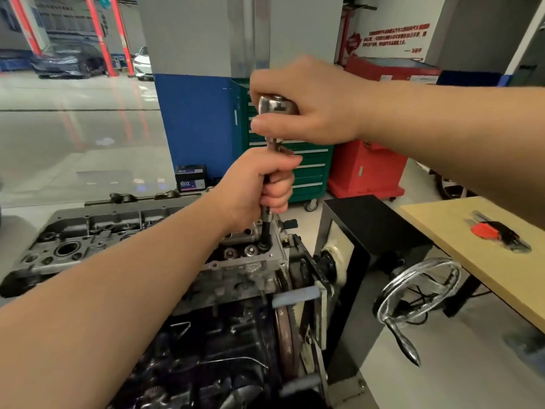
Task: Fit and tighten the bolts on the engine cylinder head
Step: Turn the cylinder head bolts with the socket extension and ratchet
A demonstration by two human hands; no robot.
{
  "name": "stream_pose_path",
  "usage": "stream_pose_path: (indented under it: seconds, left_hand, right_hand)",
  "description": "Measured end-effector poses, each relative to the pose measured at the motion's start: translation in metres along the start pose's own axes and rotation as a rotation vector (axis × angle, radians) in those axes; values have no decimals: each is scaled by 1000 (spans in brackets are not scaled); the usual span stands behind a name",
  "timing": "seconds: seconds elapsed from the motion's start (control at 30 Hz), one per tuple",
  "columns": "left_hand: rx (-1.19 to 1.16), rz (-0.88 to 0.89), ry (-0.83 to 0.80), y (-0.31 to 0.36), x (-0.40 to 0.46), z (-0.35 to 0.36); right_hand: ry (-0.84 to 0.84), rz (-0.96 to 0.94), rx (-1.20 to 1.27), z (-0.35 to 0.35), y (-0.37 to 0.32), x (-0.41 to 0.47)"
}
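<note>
Both hands, left (259,184) and right (309,104), clamped on upright chrome ratchet extension (267,228) over grimy grey cylinder head (244,264).

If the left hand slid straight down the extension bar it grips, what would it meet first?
Probably the socket at the bar's foot, seated on the cylinder head; the left hand has only bare extension bar below it.

Just one view here, head-mounted wide-angle, looking forward and down from close above the engine (236,267). Both forearms reach in from the bottom left and right edges, and the workshop floor (73,137) stretches away behind.
</note>
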State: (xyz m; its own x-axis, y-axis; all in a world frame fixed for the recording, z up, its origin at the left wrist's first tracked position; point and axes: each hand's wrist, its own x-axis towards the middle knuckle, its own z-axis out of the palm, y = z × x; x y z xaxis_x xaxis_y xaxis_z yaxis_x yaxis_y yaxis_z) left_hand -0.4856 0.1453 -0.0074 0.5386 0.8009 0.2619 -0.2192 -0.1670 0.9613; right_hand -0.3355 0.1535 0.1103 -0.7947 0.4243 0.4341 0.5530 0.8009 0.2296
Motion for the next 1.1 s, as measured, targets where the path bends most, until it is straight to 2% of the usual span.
stream_pose_path:
  seconds: [0.1, 0.23, 0.37, 0.5, 0.57, 0.63, 0.73, 0.87, 0.97, 1.03, 1.1]
  left_hand:
    - [-4, 20, 5, -3, -1, -1]
    - [-3, 53, 40, -7, -3, -5]
    - [-12, 83, 134, -12, -2, -4]
    - [26, 103, 255, -15, 2, -3]
    - [142, 93, 329, -19, 2, -1]
    - [148, 52, 378, -24, 1, 3]
    - [75, 27, 330, -25, 0, 5]
    - [55, -11, 259, -20, 1, 6]
    - [58, -29, 242, -18, 1, 4]
    - [65, -15, 223, -20, 0, 3]
    - [65, 9, 223, -23, -1, 2]
  right_hand:
    - [-15, -81, -39, 2, 11, 7]
    - [-76, -72, -44, 2, 11, 17]
    - [-35, 89, 51, 9, 3, 17]
    - [-59, 330, -290, 13, -14, 30]
    - [-92, 351, -394, 15, -19, 35]
    - [-113, 352, -440, 15, -22, 36]
    - [-57, 432, -374, 14, -20, 37]
    - [-46, 217, -28, 11, -2, 26]
    - [-104, 189, 144, 6, 4, 21]
    - [-118, 151, 90, 3, 3, 21]
    - [-98, 133, -126, 0, -5, 22]
